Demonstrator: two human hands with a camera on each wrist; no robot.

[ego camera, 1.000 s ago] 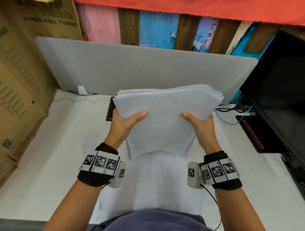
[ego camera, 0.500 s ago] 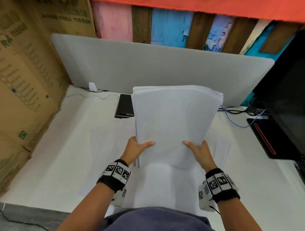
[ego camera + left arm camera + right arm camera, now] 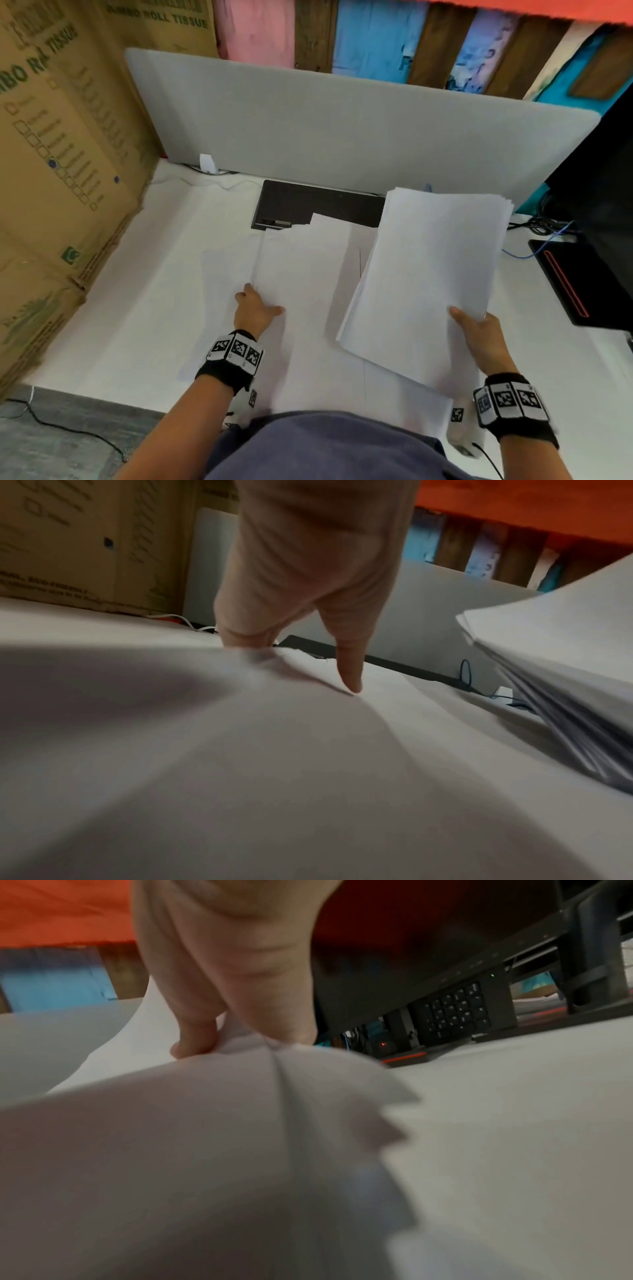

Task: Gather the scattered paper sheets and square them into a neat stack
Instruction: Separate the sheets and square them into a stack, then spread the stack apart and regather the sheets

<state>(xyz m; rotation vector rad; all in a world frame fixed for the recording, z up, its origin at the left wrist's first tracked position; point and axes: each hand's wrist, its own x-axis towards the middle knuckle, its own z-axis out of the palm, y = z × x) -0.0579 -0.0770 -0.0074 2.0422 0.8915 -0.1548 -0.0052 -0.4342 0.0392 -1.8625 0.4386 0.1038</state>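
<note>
A thick stack of white paper sheets (image 3: 428,270) hangs tilted above the right half of the white table (image 3: 113,308). My right hand (image 3: 469,318) grips its near right corner, thumb on top; the right wrist view shows the pinch (image 3: 240,1039) on the bent sheets (image 3: 205,1123). Several loose sheets (image 3: 308,281) lie overlapped on the table in front of me. My left hand (image 3: 262,301) rests on their left edge. In the left wrist view its thumb (image 3: 352,683) presses a sheet (image 3: 308,750), and the raised paper edge hides the other fingertips.
Cardboard boxes (image 3: 51,171) wall off the left side. A grey divider panel (image 3: 342,130) closes the back, with a flat black device (image 3: 318,205) at its foot. A black monitor (image 3: 599,205), its red-striped base (image 3: 565,281) and cables (image 3: 541,226) fill the right.
My left hand has let go of the stack and dropped onto the loose sheets on the table. The right hand alone has carried the stack to the right and lower.
</note>
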